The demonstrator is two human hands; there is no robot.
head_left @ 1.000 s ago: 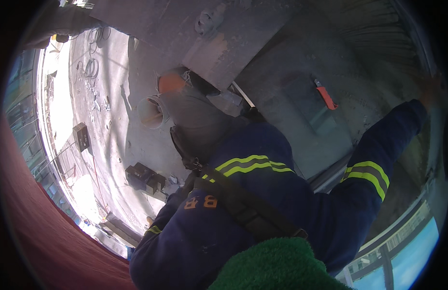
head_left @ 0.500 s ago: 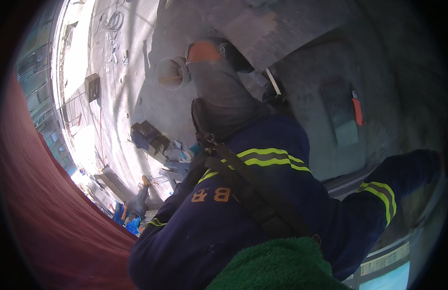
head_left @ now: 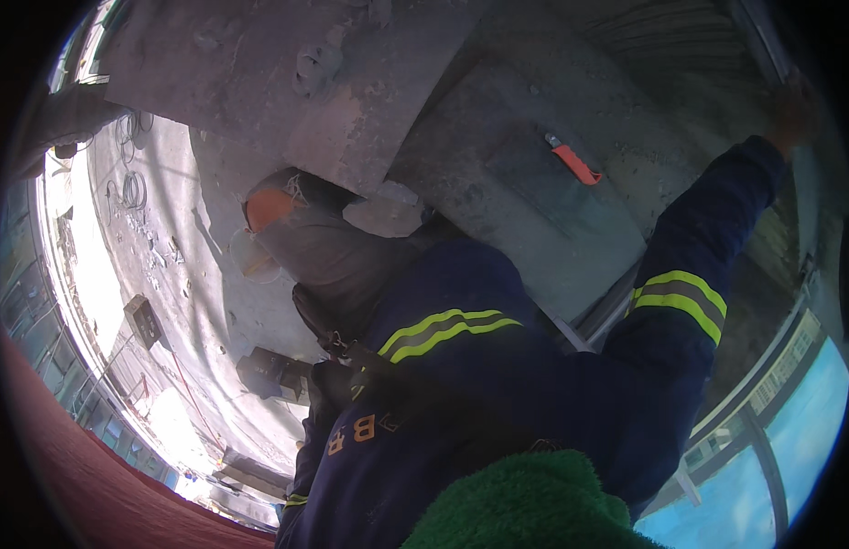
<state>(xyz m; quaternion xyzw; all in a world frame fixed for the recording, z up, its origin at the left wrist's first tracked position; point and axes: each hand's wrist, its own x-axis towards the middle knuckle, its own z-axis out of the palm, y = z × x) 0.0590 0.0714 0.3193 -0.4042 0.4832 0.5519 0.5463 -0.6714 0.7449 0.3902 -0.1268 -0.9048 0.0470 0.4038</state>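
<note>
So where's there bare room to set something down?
The grey surface looks bare between the orange-handled tool and your jacket. It's crowded left of that: the bucket beside your grey trouser leg, then the dark boxes near your left sleeve.

Strong sunlight whitens parts of the grey floor [head_left: 191,265] on the left, where streaks of shadow cross it. A window [head_left: 809,416] at lower right shows bright blue; the upper right is dim.
</note>
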